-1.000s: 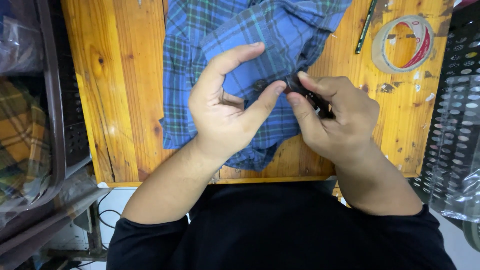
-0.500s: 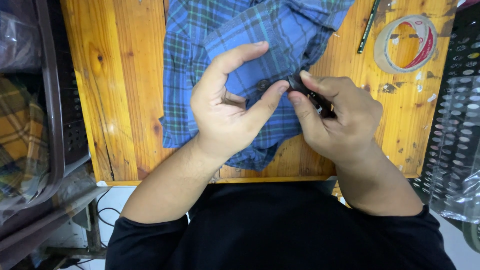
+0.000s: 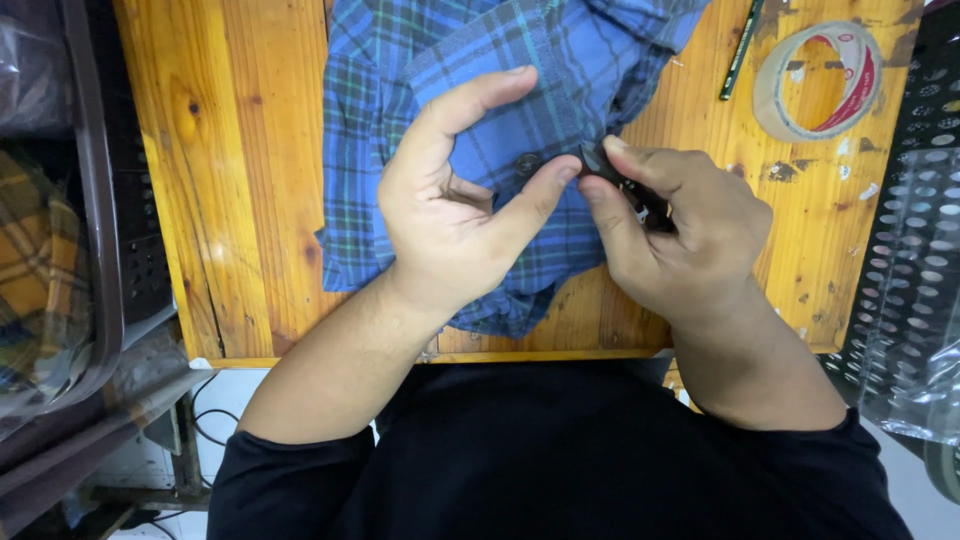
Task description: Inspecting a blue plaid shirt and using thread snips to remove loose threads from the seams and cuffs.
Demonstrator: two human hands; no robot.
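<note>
A blue plaid shirt (image 3: 560,60) lies crumpled on the wooden table (image 3: 250,200). My left hand (image 3: 455,210) rests on the shirt, its thumb and forefinger spread around a dark button (image 3: 527,162) and pressing the cloth flat. My right hand (image 3: 680,235) pinches a small black tool (image 3: 600,165), its tip touching the cloth just right of the button. Most of the tool is hidden inside my fingers.
A roll of clear tape (image 3: 815,80) and a dark green pen (image 3: 742,50) lie at the table's far right. A dark basket (image 3: 90,200) with yellow plaid cloth (image 3: 35,270) stands on the left. A black perforated crate (image 3: 915,220) with plastic wrap sits on the right.
Both hands stayed on the shirt. My left forefinger lifted slightly and the thumb now meets the tool's tip near the button.
</note>
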